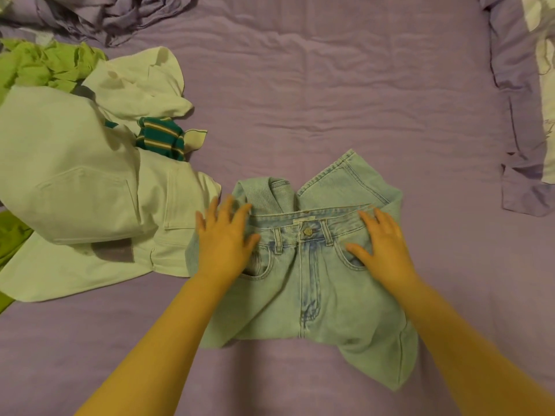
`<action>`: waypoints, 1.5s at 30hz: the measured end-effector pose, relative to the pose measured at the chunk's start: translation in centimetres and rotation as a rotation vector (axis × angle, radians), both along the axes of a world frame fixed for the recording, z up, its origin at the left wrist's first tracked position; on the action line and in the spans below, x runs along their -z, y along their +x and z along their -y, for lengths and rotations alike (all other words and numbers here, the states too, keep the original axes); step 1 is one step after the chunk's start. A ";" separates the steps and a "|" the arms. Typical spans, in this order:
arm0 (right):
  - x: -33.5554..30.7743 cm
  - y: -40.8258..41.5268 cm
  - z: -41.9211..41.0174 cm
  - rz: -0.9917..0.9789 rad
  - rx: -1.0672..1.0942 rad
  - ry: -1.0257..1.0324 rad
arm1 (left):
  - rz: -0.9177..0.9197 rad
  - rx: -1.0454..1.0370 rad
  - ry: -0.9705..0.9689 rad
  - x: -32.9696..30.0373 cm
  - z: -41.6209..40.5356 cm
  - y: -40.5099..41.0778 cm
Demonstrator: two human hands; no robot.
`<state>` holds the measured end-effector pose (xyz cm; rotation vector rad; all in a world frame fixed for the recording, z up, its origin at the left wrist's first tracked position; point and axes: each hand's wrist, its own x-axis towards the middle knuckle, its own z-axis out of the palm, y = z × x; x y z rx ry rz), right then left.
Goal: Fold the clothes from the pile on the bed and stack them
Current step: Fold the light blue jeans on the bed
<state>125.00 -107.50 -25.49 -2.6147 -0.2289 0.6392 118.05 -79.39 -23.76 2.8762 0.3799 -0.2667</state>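
light-wash denim jeans sit folded, button up, mid-bed on the purple sheet, left hand and right hand spread flat on the waistband, pile just left.

Both bare forearms reach forward; the left hand and right hand lie palm-down, fingers spread and straight.

The jeans were pale washed denim, matt and coarsely woven, with a small shiny metal button at the waistband. At nine o'clock lay white trousers of smooth matt twill, and beyond them a ribbed striped knit. The bedsheet was soft, creased lilac cloth.
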 end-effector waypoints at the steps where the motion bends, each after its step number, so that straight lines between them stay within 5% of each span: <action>1: 0.4 -0.3 0.3 -0.027 0.052 0.023 | -0.023 -0.095 -0.020 0.2 -0.7 -0.2; 5: 1.0 -1.0 0.7 -0.050 0.304 0.228 | -0.026 -0.366 -0.195 0.1 -1.5 -0.5; 11: 0.1 0.0 0.2 -0.128 0.574 0.356 | 0.146 -0.277 -0.045 -0.9 0.1 -2.4; 18: -1.3 -0.3 0.4 -0.255 0.657 0.607 | 0.099 -0.649 -0.680 -1.6 0.7 -2.7; 21: -1.8 -0.6 0.5 -0.371 0.702 0.647 | -0.109 -0.840 -1.162 -2.3 -0.2 -2.4; 23: -2.6 -0.8 0.7 -0.400 0.669 0.614 | -0.261 -0.803 -1.312 -3.5 -0.4 -2.8; 25: -4.3 -0.9 0.9 -0.364 0.614 0.600 | -0.215 -0.653 -1.226 -4.6 0.2 -3.2; 30: -11.6 -0.7 1.2 -0.120 0.392 0.652 | 0.248 -0.419 -0.768 -10.6 1.8 -2.3; 45: -43.6 2.3 1.1 0.313 0.524 1.142 | 0.738 -0.289 -1.063 -43.4 3.8 3.9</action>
